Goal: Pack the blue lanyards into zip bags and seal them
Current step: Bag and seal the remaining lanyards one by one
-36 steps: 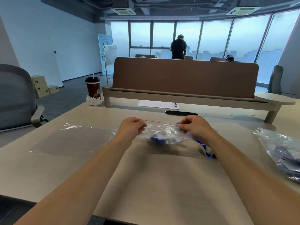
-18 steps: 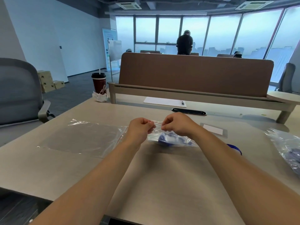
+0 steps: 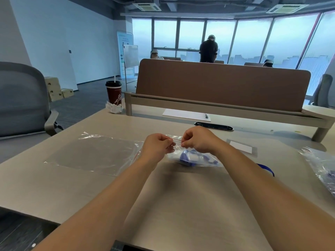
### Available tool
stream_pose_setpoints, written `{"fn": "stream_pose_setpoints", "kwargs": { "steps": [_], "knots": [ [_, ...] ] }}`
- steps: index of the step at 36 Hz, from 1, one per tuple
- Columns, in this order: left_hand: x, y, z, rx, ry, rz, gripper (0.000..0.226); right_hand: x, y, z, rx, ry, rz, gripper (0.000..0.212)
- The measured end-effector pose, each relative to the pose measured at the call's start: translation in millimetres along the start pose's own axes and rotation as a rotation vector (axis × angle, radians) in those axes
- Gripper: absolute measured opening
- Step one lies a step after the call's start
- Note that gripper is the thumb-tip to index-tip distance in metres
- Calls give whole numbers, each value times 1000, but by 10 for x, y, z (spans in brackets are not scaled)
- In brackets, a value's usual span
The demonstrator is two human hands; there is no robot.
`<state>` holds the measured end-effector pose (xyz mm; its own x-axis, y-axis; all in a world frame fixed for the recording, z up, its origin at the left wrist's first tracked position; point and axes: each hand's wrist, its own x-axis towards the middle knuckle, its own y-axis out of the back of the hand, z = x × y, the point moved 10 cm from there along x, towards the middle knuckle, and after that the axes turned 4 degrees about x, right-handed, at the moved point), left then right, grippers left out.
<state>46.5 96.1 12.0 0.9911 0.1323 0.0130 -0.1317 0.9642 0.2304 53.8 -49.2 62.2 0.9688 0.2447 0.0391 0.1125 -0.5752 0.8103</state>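
A clear zip bag (image 3: 194,158) with a rolled blue lanyard (image 3: 186,156) inside lies on the wooden desk (image 3: 181,205). My left hand (image 3: 156,148) pinches the left end of its red zip strip. My right hand (image 3: 196,140) pinches the strip close beside it, fingers curled. An empty clear zip bag (image 3: 94,153) lies flat to the left. Another blue lanyard (image 3: 266,169) peeks out from behind my right forearm. A filled clear bag (image 3: 320,163) sits at the right edge.
A clear badge holder (image 3: 241,144) lies right of my hands. At the back are a paper sheet with pen (image 3: 186,115), a dark cable slot (image 3: 213,126), a brown divider panel (image 3: 221,84) and a coffee cup (image 3: 113,92). A grey chair (image 3: 23,100) stands left.
My right hand has slid left along the zip strip until it is close to my left hand. The camera view has shifted slightly.
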Motion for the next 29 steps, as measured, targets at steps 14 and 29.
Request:
{"fn": "stream_pose_setpoints", "kwargs": {
  "steps": [14, 29],
  "knots": [
    [-79, 33, 126, 192, -138, 32, 15, 30, -112, -158, 38, 32, -1, 7],
    [-71, 63, 83, 232, -134, 113, 11, -12, -32, -128, -80, 55, 15, 18]
  ]
}}
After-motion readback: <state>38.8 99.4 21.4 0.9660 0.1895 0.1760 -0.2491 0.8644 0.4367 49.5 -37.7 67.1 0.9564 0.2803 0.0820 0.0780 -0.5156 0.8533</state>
